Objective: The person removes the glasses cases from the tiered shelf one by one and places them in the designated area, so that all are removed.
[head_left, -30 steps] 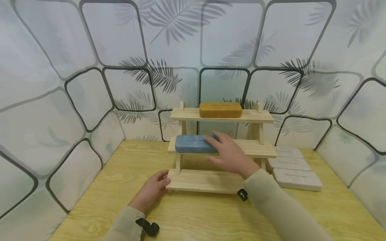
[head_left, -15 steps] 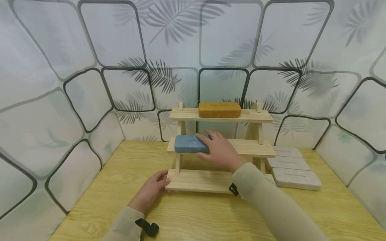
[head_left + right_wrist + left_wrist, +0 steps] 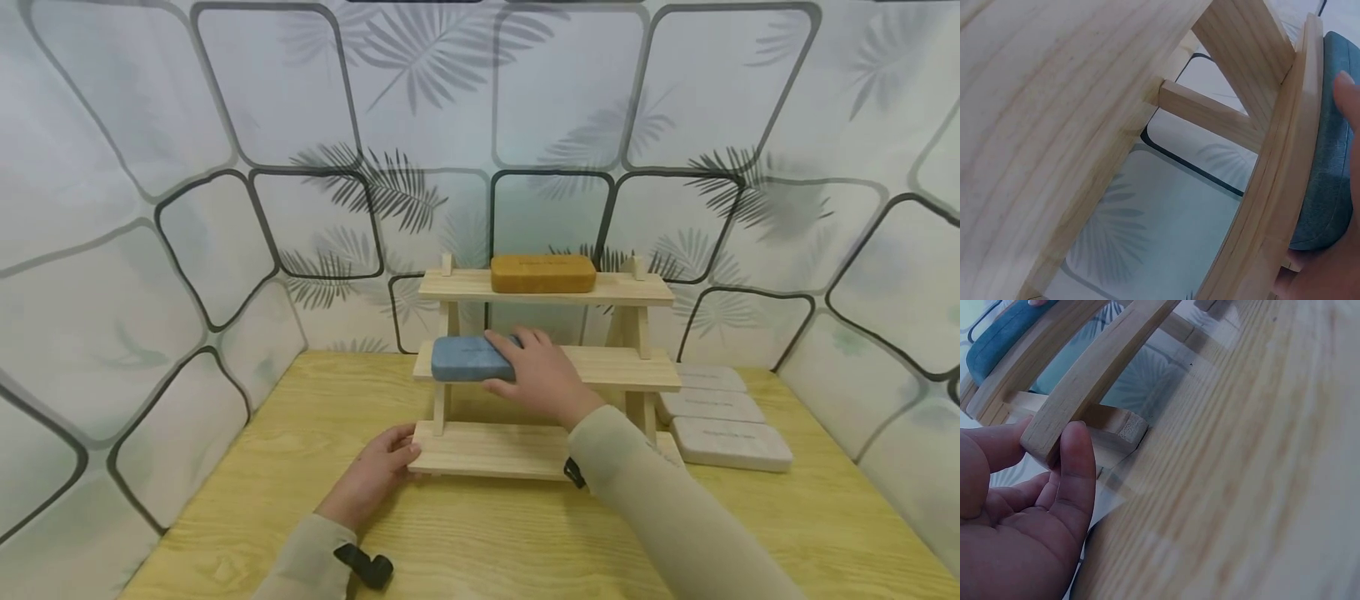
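A blue glasses case [image 3: 467, 360] lies on the left part of the middle shelf of a three-tier wooden display rack [image 3: 487, 450]. My right hand [image 3: 546, 379] holds its right end, thumb in front and fingers over the top, hiding that end. In the right wrist view, the case [image 3: 1329, 156] sits along the shelf edge with the hand [image 3: 1338, 269] against it. My left hand [image 3: 369, 475] pinches the left end of the bottom shelf. The left wrist view shows this thumb and fingers [image 3: 1077, 450] on either side of the board [image 3: 1079, 387].
An orange glasses case [image 3: 543, 275] rests on the top shelf. Three whitish cases [image 3: 731, 443] lie in a row on the wood-grain table [image 3: 465, 533], right of the rack. A patterned curtain [image 3: 427, 217] encloses the back and sides.
My right hand has slid a little left along the blue glasses case and settled at its right end. The case stays in its place, and my left hand keeps its hold.
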`<action>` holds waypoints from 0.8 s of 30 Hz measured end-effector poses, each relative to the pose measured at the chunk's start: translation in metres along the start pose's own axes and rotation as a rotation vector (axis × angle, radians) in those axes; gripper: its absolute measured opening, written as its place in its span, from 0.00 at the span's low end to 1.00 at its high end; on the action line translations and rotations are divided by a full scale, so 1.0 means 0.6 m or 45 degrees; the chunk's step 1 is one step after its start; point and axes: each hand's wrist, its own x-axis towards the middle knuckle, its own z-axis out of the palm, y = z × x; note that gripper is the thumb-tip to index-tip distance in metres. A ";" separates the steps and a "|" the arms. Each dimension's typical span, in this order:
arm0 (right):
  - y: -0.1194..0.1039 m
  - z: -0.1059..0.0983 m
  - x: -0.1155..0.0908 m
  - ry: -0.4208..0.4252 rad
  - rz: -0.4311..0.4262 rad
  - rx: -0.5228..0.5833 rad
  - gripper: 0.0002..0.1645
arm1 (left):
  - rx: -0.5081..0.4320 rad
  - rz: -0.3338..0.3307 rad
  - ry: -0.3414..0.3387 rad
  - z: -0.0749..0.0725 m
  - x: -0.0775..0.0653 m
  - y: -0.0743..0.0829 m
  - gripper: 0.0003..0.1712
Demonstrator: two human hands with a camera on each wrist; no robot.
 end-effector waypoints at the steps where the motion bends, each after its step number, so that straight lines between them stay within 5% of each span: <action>1: 0.001 0.002 0.000 0.000 0.000 -0.004 0.48 | 0.000 0.003 0.002 0.000 0.000 -0.001 0.31; 24: -0.001 0.007 -0.027 0.113 -0.063 -0.076 0.44 | 0.015 0.026 -0.017 -0.001 0.001 -0.002 0.32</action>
